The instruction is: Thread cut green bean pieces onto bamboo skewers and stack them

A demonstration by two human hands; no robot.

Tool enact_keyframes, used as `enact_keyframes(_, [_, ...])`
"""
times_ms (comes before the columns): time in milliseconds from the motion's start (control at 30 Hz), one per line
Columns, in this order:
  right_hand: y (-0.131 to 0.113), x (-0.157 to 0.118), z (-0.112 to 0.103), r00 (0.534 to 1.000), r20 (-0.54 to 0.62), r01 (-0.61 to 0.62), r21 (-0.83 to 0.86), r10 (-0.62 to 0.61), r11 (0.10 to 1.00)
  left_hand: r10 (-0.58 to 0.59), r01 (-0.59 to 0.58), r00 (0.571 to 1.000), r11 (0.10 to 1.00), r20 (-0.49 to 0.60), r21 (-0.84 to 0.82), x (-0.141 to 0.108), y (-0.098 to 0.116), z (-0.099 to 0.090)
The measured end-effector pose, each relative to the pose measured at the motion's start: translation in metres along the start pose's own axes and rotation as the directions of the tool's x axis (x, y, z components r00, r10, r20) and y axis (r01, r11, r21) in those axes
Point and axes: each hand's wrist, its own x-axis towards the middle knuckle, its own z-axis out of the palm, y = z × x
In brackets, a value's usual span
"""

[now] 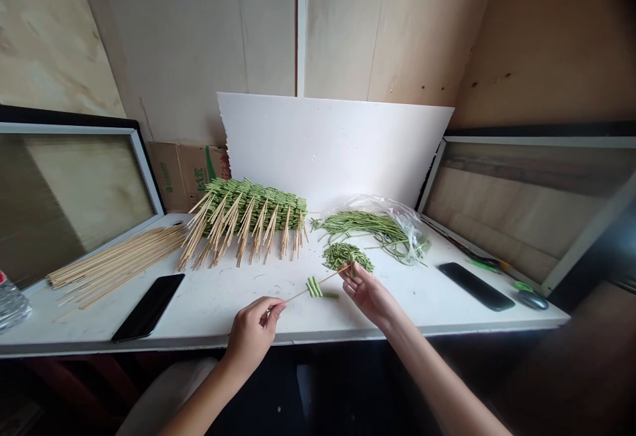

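Observation:
My left hand (256,327) pinches one end of a thin wooden skewer (297,295), which slants up to the right. Several short green bean pieces (313,287) are threaded side by side along its middle. At the skewer's far end, my right hand (366,288) has its fingers closed on a green bean piece (352,264). A loose bean piece (330,295) lies on the table just below the skewer. Behind my right hand is a heap of cut bean pieces (342,252).
On the white table (209,303), filled skewers (258,207) are stacked behind bare skewers (124,257). Long beans (368,222) lie by a plastic bag (415,234). A black phone (150,307), a dark slab (476,285) and a mouse (533,299) lie near the front edge.

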Motion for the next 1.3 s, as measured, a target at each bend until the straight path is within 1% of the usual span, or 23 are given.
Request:
enact_keyframes(167, [-0.001,-0.001,0.000,1.000,-0.019,-0.018,-0.017,0.017,1.000,0.000,0.000,1.000,1.000,0.001,0.014,0.001,0.000,0.000])
enact_keyframes(400, [0.001,-0.002,0.005,0.996,-0.046,0.068,-0.143,-0.076,0.987,0.015,-0.014,1.000,0.999,-0.020,0.043,0.001,0.002,-0.002])
enact_keyframes(500, [0.001,-0.002,0.006,0.995,-0.032,0.088,-0.133,-0.093,0.987,0.015,-0.014,0.999,0.999,-0.030,0.039,0.001,0.003,-0.003])
enact_keyframes(633, [0.000,-0.004,0.007,0.995,-0.024,0.091,-0.103,-0.094,0.990,0.011,-0.011,1.000,0.999,-0.019,0.032,0.002,0.003,-0.002])
enact_keyframes(800, [-0.001,-0.004,0.007,0.994,-0.033,0.097,-0.103,-0.101,0.990,-0.006,0.007,1.000,0.997,-0.020,0.071,0.002,0.004,-0.002])
enact_keyframes(1033, [0.002,-0.003,0.009,0.973,-0.089,0.188,-0.215,-0.211,0.958,-0.001,0.004,0.999,0.997,-0.032,0.080,0.001,0.006,-0.004])
enact_keyframes(1300, [0.006,-0.010,0.022,0.951,-0.152,0.221,-0.280,-0.270,0.934,0.030,-0.025,0.998,0.993,-0.050,0.113,0.000,0.004,-0.002])
